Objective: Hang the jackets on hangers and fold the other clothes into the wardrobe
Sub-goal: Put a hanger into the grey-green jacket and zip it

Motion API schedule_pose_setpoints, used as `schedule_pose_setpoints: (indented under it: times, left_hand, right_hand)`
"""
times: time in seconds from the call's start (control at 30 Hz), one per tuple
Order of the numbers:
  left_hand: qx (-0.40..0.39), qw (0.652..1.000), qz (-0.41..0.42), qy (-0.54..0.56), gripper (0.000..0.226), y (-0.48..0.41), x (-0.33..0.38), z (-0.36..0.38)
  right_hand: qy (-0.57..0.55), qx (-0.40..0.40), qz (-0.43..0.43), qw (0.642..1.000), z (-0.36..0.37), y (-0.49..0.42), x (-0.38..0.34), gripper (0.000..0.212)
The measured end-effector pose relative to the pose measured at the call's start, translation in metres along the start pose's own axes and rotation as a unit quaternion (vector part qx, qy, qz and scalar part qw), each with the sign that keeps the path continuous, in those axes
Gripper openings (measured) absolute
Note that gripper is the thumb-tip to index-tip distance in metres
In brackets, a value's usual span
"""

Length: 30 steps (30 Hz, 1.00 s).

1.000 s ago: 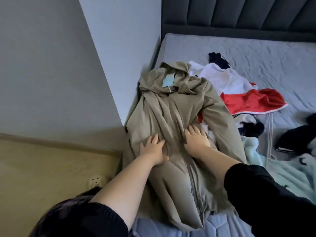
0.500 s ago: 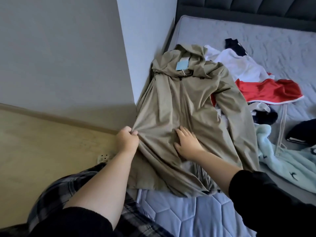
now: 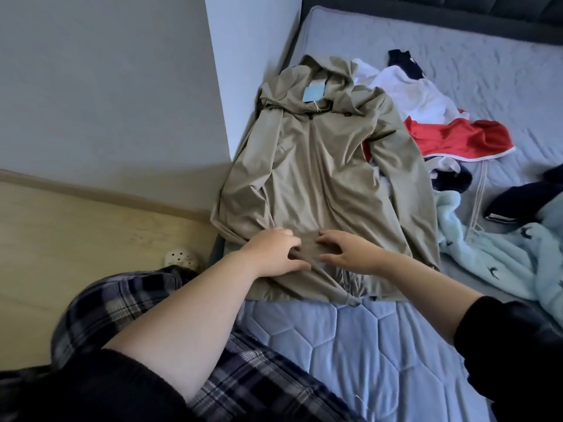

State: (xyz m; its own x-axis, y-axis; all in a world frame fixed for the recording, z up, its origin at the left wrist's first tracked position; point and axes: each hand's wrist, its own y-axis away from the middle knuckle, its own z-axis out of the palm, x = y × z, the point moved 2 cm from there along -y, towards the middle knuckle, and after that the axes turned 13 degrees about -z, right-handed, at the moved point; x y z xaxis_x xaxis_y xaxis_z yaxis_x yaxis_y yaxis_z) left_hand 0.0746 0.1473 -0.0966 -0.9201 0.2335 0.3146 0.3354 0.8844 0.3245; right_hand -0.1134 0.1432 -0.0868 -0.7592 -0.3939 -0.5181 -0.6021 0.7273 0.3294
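Both hands pinch the khaki jacket (image 3: 316, 178) near its hem: left hand (image 3: 275, 254), right hand (image 3: 344, 254). Close the front flat, sleeves straight, before you add a hanger

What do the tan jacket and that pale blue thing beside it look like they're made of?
The tan jacket looks like thin, smooth synthetic cloth, perhaps nylon or polyester: it has a faint sheen and lies in fine, soft creases. The pale blue garment looks like plush fleece: its surface is fuzzy and matte and it bunches thickly. Neither can be confirmed by sight alone.
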Motion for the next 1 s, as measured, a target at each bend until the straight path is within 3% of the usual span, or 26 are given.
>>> schedule_pose_setpoints:
  times: [0.1,0.17,0.23,0.33,0.4,0.5,0.53,0.57,0.6,0.67,0.73,0.77,0.83,0.87,0.93,1.0]
  left_hand:
    - [-0.005,0.987,0.057,-0.151,0.058,0.007,0.021,0.005]
    - [-0.011,0.982,0.064,-0.179,0.032,0.010,0.026,0.007]
    - [0.008,0.998,0.020,-0.066,0.003,0.014,0.027,0.002]
    - [0.090,0.986,-0.081,0.116,0.007,0.015,0.015,-0.013]
    - [0.202,0.940,-0.186,0.201,0.019,0.014,-0.003,-0.025]
    - [0.341,0.797,-0.358,0.347,0.029,0.019,-0.043,-0.038]
    - [0.363,0.756,-0.412,0.358,0.036,0.023,-0.054,-0.040]
    - [0.381,0.743,-0.441,0.327,0.046,0.026,-0.060,-0.043]
    - [0.407,0.761,-0.423,0.276,0.053,0.028,-0.059,-0.045]
    - [0.464,0.833,-0.228,0.198,0.044,0.027,-0.041,-0.049]
    - [0.369,0.912,-0.040,0.173,0.042,0.023,-0.011,-0.041]
    - [0.270,0.949,-0.016,0.161,0.052,0.020,0.004,-0.030]
    - [0.113,0.987,-0.046,0.108,0.068,0.016,0.027,-0.007]
    - [0.093,0.990,-0.067,0.088,0.066,0.014,0.034,0.003]
    - [0.115,0.982,-0.117,0.090,0.049,0.013,0.034,0.007]
    - [0.161,0.965,-0.191,0.081,0.033,0.011,0.016,-0.005]
  right_hand:
    - [0.019,-0.074,-0.018,0.997,0.001,0.024,0.011,0.086]
    - [0.142,-0.138,-0.024,0.980,0.009,0.037,0.019,0.111]
    - [0.215,-0.130,-0.025,0.968,0.016,0.044,0.024,0.111]
    - [0.120,-0.045,-0.024,0.991,0.010,0.041,0.024,0.082]
    - [0.078,-0.016,-0.018,0.997,0.003,0.037,0.022,0.068]
    - [0.114,0.012,-0.011,0.993,-0.003,0.028,0.010,0.046]
    - [0.118,0.039,-0.007,0.992,-0.005,0.025,0.005,0.042]
    - [0.110,0.072,-0.004,0.991,-0.007,0.021,0.001,0.039]
    - [0.095,0.104,0.000,0.990,-0.009,0.017,-0.002,0.036]
    - [0.066,0.144,0.018,0.987,-0.016,0.011,-0.003,0.028]
    - [0.049,0.173,0.035,0.983,-0.022,0.006,-0.004,0.017]
    - [0.037,0.195,0.039,0.979,-0.026,0.004,-0.005,0.013]
    - [0.013,0.244,0.045,0.969,-0.034,0.001,-0.009,0.006]
    - [0.001,0.262,0.045,0.964,-0.038,0.001,-0.011,0.006]
    - [0.000,0.276,0.037,0.960,-0.044,0.002,-0.016,0.006]
    - [0.073,0.258,0.028,0.963,-0.047,0.008,-0.015,0.008]
